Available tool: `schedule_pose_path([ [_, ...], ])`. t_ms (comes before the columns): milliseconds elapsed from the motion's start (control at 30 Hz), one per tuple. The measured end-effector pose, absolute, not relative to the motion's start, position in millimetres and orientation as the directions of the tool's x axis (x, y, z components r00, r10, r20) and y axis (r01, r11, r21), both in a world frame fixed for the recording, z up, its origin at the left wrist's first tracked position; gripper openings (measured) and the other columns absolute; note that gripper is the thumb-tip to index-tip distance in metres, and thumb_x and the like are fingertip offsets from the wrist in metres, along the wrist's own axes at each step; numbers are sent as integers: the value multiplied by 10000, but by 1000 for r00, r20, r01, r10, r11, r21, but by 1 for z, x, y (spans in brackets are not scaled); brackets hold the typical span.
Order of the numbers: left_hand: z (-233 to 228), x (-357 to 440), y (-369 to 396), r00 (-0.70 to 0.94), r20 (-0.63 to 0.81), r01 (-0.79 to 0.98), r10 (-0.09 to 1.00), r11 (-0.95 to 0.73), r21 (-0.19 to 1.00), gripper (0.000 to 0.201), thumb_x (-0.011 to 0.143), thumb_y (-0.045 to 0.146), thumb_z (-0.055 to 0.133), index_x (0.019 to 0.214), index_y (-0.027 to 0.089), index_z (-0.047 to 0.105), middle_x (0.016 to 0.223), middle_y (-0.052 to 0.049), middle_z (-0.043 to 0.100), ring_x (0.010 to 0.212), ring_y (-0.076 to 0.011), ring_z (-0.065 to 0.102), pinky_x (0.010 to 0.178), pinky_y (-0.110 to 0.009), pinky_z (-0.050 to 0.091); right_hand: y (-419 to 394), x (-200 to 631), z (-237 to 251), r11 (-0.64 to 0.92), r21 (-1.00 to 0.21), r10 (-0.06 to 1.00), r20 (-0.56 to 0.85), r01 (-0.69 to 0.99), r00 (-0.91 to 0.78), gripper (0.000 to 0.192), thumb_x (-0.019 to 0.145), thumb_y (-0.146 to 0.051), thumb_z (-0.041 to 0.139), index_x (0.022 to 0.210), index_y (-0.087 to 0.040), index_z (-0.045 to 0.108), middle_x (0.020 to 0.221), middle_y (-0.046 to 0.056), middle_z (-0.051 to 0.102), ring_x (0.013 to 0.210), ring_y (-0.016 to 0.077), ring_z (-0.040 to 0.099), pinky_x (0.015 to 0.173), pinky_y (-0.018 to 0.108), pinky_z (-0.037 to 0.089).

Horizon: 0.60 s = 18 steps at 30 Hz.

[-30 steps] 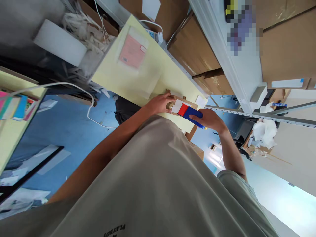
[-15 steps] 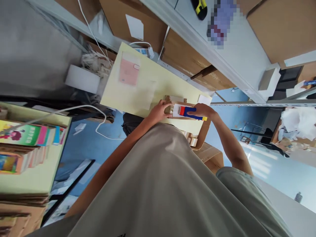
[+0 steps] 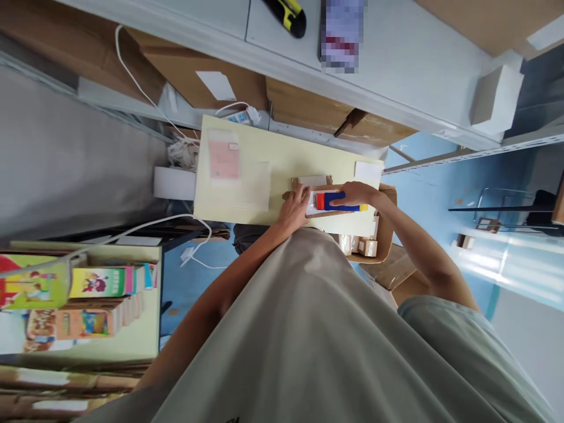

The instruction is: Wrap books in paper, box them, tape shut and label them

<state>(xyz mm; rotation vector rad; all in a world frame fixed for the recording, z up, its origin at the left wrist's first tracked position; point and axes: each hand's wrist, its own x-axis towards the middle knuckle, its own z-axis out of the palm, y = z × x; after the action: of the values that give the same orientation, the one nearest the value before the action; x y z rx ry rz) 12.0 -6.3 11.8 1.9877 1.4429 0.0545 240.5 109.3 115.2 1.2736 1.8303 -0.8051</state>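
My right hand (image 3: 359, 194) grips a blue tape dispenser (image 3: 339, 201) with a red front and a yellow end, pressed on a small brown cardboard box (image 3: 324, 211) lying on the pale yellow table (image 3: 264, 153). The left end of that box is held by my left hand (image 3: 296, 207), fingers curled over its edge. A white strip sits on the box just ahead of the dispenser's red part. My shirt hides the table's near edge.
A pink sheet in a clear sleeve (image 3: 224, 160) lies at the table's left. A power strip (image 3: 241, 116) and white cable sit behind it. An open carton of small boxes (image 3: 368, 241) stands below the table. Books (image 3: 101, 285) fill a shelf at left; brown cartons and grey shelving are beyond.
The camera view has swung, so the table now appears smaller and more level. Both hands stay on the box, the dispenser still pressed against its top.
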Motion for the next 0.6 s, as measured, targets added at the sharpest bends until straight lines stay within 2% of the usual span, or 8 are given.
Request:
schedule_pose_path([
  [67, 13, -1, -3, 380, -369, 859, 848, -176, 481, 1126, 895, 162, 892, 1858, 139, 309, 1913, -248, 304, 1642, -477, 486, 1262, -562, 595, 107, 229, 114, 296, -112, 471, -847, 948, -247, 622, 1005, -739, 759, 1219, -162, 852, 1057, 176, 875, 956, 322, 821, 779, 357, 537],
  [200, 10, -21, 1, 328, -398, 907, 857, -168, 385, 1029, 1000, 154, 723, 1884, 76, 202, 1949, -269, 185, 1681, -487, 407, 1246, -600, 601, 107, 201, 112, 272, -165, 498, -819, 948, -286, 642, 1024, -721, 714, 1306, -154, 822, 1093, 192, 870, 1060, 351, 816, 836, 360, 567],
  [367, 2, -7, 1, 195, -414, 958, 889, -82, 275, 816, 1110, 117, 405, 1899, 113, 196, 1952, -234, 217, 1579, -423, 516, 1203, -638, 615, 113, 194, 115, 237, -193, 502, -815, 952, -290, 672, 1011, -661, 740, 1438, -143, 775, 1139, 195, 866, 1095, 361, 807, 894, 393, 587],
  [467, 2, 1, 1, 177, -411, 966, 894, -78, 245, 801, 1110, 94, 355, 1898, 119, 211, 1956, -210, 226, 1572, -406, 524, 1212, -618, 608, 112, 206, 117, 183, -229, 495, -819, 956, -291, 608, 1004, -644, 758, 1401, -186, 798, 1043, 152, 869, 1032, 335, 815, 873, 380, 584],
  [600, 7, 2, 0, 196, -428, 964, 882, -94, 249, 799, 1124, 114, 343, 1904, 121, 171, 1959, -216, 212, 1617, -414, 478, 1224, -626, 598, 112, 230, 123, 122, -292, 432, -845, 949, -315, 509, 1006, -669, 776, 1221, -214, 850, 911, 110, 858, 906, 291, 818, 830, 348, 578],
])
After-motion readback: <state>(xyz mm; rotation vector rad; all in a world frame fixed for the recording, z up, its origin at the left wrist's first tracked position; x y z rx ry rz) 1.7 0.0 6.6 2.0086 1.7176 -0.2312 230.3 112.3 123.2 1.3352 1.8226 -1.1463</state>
